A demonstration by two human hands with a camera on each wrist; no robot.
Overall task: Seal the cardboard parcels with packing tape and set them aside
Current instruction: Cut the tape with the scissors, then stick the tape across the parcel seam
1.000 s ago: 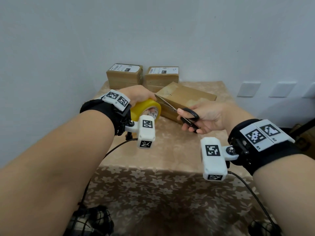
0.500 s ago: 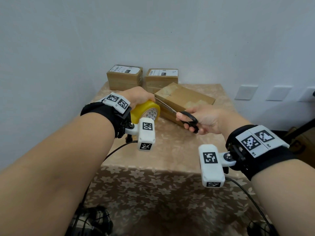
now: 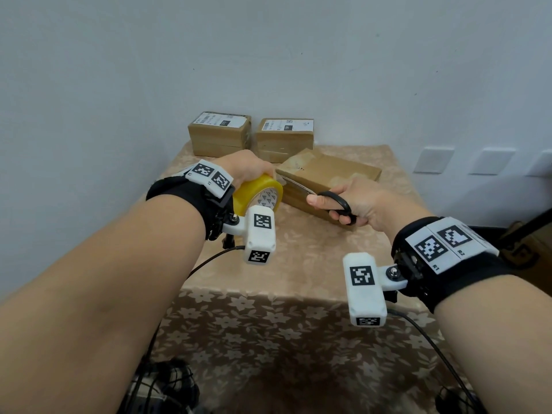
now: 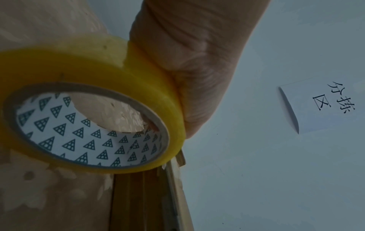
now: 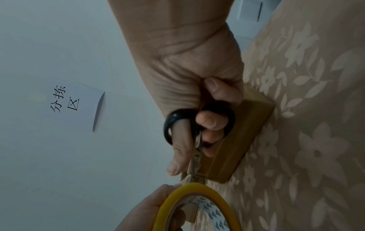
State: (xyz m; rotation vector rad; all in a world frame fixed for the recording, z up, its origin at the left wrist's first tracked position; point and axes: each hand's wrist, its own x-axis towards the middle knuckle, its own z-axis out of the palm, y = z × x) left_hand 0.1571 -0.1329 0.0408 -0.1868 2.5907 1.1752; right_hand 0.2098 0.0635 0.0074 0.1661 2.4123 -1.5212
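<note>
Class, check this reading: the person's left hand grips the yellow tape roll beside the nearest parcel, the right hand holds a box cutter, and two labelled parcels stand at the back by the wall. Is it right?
One detail is wrong. The right hand holds black-handled scissors, not a box cutter; the right wrist view shows its fingers through the loops. The left hand does grip the yellow tape roll beside the nearest parcel, and two labelled parcels stand by the wall.

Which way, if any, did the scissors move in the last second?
Yes, barely: against the near parcel the scissors stayed put, but their blades swung shut.
</note>
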